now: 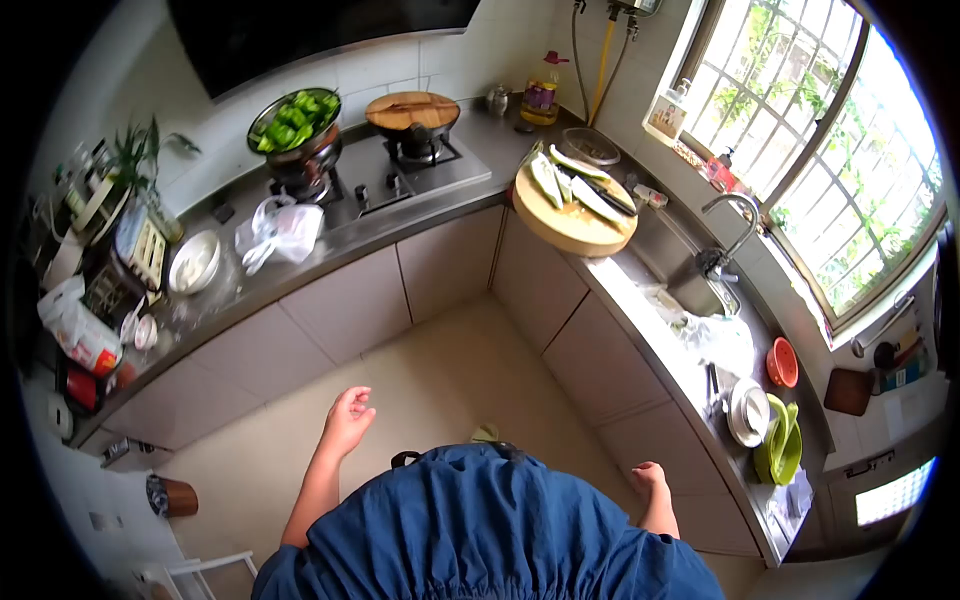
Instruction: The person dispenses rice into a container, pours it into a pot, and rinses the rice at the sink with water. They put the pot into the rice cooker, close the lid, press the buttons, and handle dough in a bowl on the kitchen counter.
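Note:
My left hand hangs in the air over the floor, holding nothing, its fingers loosely curled and thumb apart. Near the right-hand cabinets, my right hand hangs low by my side with relaxed fingers; nothing shows in it. Neither hand touches the counter. On the counter corner sits a round wooden cutting board, bearing long pale-green and white cut vegetable pieces and a dark-handled knife. A colander of green peppers rests on a pot on the stove. Beside it a wok carries a wooden lid.
A sink with a faucet lies under the window. Along the right counter are plastic bags, stacked bowls, a red bowl and a green basket. A white bowl stands left; a bin sits below.

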{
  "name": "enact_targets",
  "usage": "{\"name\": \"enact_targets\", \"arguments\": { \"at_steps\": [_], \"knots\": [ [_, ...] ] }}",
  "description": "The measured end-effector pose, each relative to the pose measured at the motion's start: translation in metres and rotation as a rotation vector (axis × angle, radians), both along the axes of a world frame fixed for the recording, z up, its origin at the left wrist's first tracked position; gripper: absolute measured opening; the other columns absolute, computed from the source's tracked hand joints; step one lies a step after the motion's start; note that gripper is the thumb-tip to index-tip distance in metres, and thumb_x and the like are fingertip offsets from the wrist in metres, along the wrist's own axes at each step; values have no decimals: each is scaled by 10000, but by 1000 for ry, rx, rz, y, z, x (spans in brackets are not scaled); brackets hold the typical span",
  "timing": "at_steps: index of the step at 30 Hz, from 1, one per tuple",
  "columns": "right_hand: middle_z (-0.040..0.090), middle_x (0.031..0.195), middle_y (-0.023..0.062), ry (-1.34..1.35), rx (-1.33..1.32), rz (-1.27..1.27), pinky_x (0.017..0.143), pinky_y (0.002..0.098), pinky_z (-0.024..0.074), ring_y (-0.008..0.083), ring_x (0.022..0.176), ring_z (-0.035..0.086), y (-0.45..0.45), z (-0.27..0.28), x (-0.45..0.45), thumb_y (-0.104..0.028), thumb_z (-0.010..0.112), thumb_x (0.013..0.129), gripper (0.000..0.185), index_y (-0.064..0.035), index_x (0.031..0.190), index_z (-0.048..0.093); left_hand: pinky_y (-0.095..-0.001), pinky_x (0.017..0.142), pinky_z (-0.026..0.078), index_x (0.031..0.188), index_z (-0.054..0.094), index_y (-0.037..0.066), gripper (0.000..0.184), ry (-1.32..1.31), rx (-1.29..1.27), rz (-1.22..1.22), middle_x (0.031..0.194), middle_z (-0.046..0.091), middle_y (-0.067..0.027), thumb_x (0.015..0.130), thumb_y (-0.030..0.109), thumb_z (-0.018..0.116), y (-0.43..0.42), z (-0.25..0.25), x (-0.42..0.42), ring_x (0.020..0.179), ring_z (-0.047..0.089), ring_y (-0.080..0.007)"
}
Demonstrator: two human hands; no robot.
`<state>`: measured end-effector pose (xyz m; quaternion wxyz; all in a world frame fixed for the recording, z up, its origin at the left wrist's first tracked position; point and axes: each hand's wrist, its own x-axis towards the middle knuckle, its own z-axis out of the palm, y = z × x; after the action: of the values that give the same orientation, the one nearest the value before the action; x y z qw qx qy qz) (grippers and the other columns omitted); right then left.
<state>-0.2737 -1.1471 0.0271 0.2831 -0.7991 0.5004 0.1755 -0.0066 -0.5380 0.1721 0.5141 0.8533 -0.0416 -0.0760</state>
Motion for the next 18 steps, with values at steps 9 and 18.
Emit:
{"name": "enact_targets", "arguments": {
  "at_steps": [9,18],
  "knots": [
    [657,873,126,-422,-292,238,764,369,490,241,831,629,-89,45,328,-239,673,748,307,-39,977,626,-277,741,477,1155,517,70,415,59,-83,41,1031,552,-76,756,23,623,-70,4,177,845,528,-137],
    [578,1049,141,-704,-546,342,879,398,431,331,1009,535,-58,164,549,-164,632,733,311,-89,1029,578,-260,768,469,1179,486,42,396,160,-114,-277,1041,569,-84,797,35,590,-200,2,427,850,544,-124]
  ]
}}
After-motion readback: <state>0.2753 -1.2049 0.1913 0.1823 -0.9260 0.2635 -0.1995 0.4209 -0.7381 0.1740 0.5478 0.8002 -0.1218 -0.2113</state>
